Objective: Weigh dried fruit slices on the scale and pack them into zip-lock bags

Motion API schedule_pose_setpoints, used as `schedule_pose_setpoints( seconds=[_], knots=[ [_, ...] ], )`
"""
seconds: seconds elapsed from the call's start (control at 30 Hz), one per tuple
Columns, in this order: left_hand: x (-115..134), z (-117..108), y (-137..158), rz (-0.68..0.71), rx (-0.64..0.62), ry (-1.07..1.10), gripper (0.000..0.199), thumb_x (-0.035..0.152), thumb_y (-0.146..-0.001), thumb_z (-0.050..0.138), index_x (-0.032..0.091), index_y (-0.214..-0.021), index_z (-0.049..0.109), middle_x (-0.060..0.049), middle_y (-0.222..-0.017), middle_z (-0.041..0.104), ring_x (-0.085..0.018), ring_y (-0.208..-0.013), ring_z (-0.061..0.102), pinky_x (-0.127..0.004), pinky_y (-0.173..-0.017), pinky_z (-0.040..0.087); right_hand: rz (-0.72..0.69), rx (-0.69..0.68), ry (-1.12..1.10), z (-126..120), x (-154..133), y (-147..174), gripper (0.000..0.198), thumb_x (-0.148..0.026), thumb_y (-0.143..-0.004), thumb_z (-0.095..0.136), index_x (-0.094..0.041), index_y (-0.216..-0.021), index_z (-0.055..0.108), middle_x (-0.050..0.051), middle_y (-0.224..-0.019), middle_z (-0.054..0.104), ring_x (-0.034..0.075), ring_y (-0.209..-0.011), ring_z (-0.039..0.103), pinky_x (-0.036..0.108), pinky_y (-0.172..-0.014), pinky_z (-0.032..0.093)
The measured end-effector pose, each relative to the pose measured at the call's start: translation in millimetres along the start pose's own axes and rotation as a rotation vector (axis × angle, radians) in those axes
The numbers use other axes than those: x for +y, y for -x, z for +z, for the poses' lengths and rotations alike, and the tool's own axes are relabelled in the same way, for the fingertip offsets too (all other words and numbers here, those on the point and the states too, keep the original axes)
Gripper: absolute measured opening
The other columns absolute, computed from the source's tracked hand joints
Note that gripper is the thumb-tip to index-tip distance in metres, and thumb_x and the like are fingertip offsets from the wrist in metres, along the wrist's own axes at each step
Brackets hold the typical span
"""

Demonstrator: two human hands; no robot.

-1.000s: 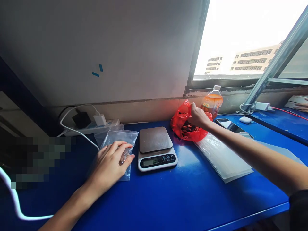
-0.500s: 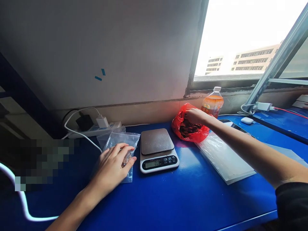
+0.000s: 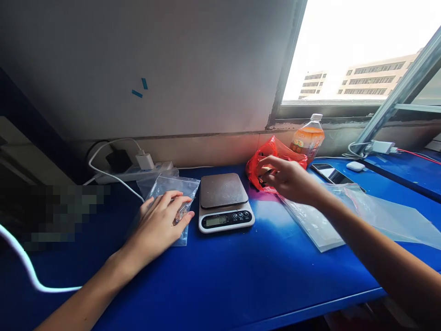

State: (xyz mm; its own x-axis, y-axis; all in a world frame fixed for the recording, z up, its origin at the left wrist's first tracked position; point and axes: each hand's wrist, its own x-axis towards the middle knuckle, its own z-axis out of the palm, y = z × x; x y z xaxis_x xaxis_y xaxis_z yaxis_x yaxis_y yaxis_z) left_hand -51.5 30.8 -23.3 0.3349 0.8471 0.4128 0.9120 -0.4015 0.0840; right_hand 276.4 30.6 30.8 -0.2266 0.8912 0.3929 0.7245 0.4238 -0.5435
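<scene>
My left hand (image 3: 165,214) lies with fingers apart over a clear zip bag (image 3: 184,184), which has something small and shiny inside, partly covered by the palm. To its right sits a kitchen scale (image 3: 223,191) with a bare brown-grey plate; its display appears to read zero. My right hand (image 3: 284,179) hovers in front of a red plastic bag (image 3: 253,168) with its thumb and fingers pinched together. What they hold, if anything, is too small to make out. The hand and wrist hide most of the bag's dark contents.
Behind the red bag stands a bottle of orange drink (image 3: 308,138). Clear plastic sheets or bags (image 3: 310,225) and a phone (image 3: 336,176) lie to the right, with a white earphone case (image 3: 356,166). A power strip (image 3: 161,168) with chargers and cables runs along the wall at left.
My right hand has come out of the red bag toward me, fingers pinched. The left hand stays on the zip bag. The camera view has shifted slightly.
</scene>
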Motion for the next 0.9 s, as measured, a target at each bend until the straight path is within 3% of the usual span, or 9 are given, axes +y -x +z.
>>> schedule_pose_setpoints(
  seconds=[0.1,0.17,0.33,0.47,0.67,0.77,0.9],
  knots=[
    [6.4,-10.6,4.1,0.110,0.123,-0.016,0.029,0.038,-0.092,0.051,0.023,-0.112,0.065,-0.009,-0.121,0.064,-0.032,-0.110,0.061,-0.059,-0.106,0.031,-0.133,-0.109,-0.223,35.3,-20.3,17.7,0.022,-0.011,-0.084,0.047,-0.020,-0.102,0.056,0.002,-0.086,0.066,0.011,-0.072,0.060,0.020,-0.064,0.044],
    [15.3,-19.7,9.2,0.256,0.169,0.053,0.026,0.032,-0.094,0.052,0.021,-0.115,0.062,-0.009,-0.117,0.064,-0.029,-0.109,0.061,-0.051,-0.103,0.039,-0.179,-0.191,-0.309,55.8,-30.3,30.6,0.022,-0.009,-0.085,0.046,-0.021,-0.103,0.052,0.000,-0.083,0.063,0.010,-0.071,0.057,0.020,-0.065,0.044],
    [42.3,-29.6,25.5,0.540,0.094,0.315,0.028,0.018,-0.094,0.054,0.019,-0.122,0.053,-0.007,-0.110,0.065,-0.019,-0.105,0.061,-0.030,-0.095,0.048,-0.071,-0.374,-0.679,83.0,-49.2,57.9,0.029,-0.016,-0.086,0.055,-0.024,-0.107,0.037,0.002,-0.091,0.064,0.012,-0.077,0.062,0.022,-0.066,0.047],
    [47.4,-26.0,30.9,0.574,-0.014,0.451,0.029,0.013,-0.095,0.052,0.020,-0.123,0.053,-0.005,-0.112,0.065,-0.015,-0.105,0.062,-0.023,-0.094,0.049,0.047,-0.471,-0.943,86.5,-57.0,61.7,0.032,-0.022,-0.085,0.061,-0.024,-0.104,0.035,0.000,-0.090,0.057,0.009,-0.070,0.056,0.020,-0.060,0.044],
    [42.3,-26.2,24.9,0.487,0.036,0.460,0.025,0.014,-0.094,0.054,0.022,-0.117,0.057,-0.002,-0.104,0.071,-0.014,-0.095,0.068,-0.021,-0.087,0.053,0.084,-0.461,-1.106,85.7,-58.2,61.3,0.034,-0.024,-0.085,0.067,-0.023,-0.107,0.040,0.000,-0.101,0.055,0.011,-0.088,0.060,0.023,-0.074,0.049],
    [41.3,-27.8,20.3,0.441,0.089,0.417,0.024,0.013,-0.094,0.050,0.020,-0.115,0.059,-0.002,-0.100,0.072,-0.014,-0.090,0.070,-0.020,-0.083,0.054,0.029,-0.416,-0.987,78.4,-54.6,59.6,0.035,-0.027,-0.086,0.066,-0.022,-0.112,0.043,0.003,-0.104,0.059,0.013,-0.089,0.062,0.028,-0.078,0.051],
    [30.2,-33.3,13.8,0.320,0.140,0.355,0.022,0.018,-0.096,0.047,0.019,-0.109,0.064,-0.003,-0.098,0.072,-0.016,-0.089,0.070,-0.024,-0.081,0.054,-0.119,-0.104,-0.575,57.7,-39.2,47.0,0.026,-0.027,-0.088,0.063,-0.018,-0.111,0.054,0.003,-0.089,0.065,0.013,-0.083,0.061,0.026,-0.077,0.050]
  ],
)
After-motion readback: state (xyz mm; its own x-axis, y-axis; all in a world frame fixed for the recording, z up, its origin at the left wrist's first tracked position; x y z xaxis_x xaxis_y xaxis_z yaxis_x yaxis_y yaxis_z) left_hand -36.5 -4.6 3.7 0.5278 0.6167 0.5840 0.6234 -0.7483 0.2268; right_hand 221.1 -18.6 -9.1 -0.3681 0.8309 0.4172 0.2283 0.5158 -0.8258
